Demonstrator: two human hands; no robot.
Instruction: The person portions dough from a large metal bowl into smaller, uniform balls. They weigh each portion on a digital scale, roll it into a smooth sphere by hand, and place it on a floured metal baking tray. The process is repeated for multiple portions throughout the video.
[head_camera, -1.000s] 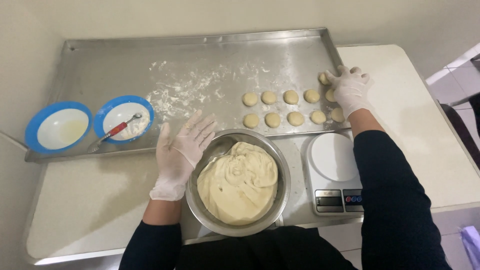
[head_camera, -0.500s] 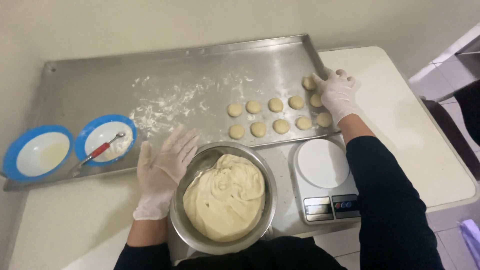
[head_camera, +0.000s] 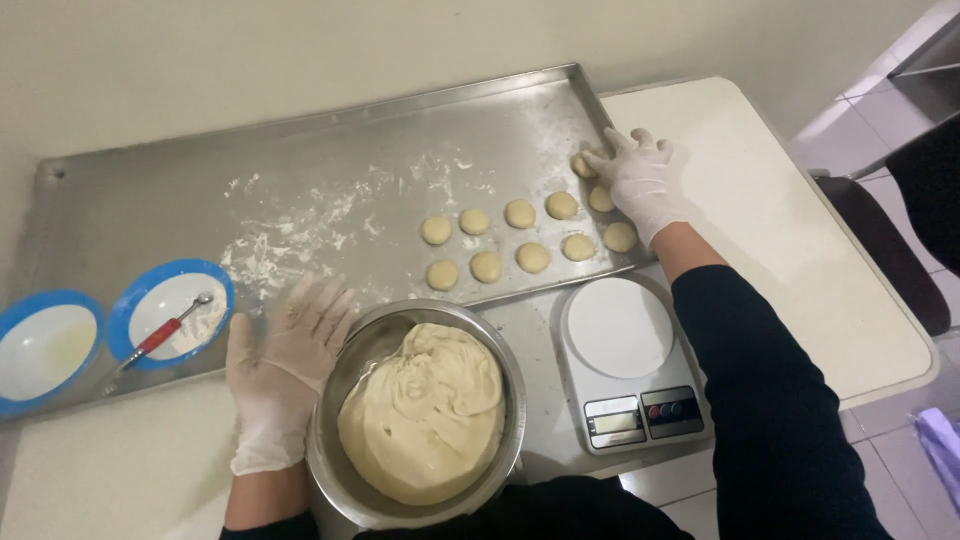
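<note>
A long metal tray (head_camera: 150, 190) lies across a white table, dusted with flour in its middle. Two rows of small round dough pieces (head_camera: 519, 213) sit at its right end. My right hand (head_camera: 640, 182), in a white glove, rests flat on the rightmost pieces, fingertips touching one near the tray's far corner (head_camera: 583, 165). My left hand (head_camera: 285, 365), also gloved, lies open against the left side of a steel bowl (head_camera: 345, 490) full of pale dough (head_camera: 420, 415).
A white kitchen scale (head_camera: 625, 365) stands right of the bowl. Two blue-rimmed white bowls (head_camera: 45, 345) sit at the left, the nearer one (head_camera: 170, 312) holding a red-handled spoon and flour. A dark chair (head_camera: 885, 250) stands beyond the table's right edge.
The view has shifted, so everything sits lower and further left in the frame. My right hand has stayed on the rightmost dough pieces; my left hand stays beside the bowl.
</note>
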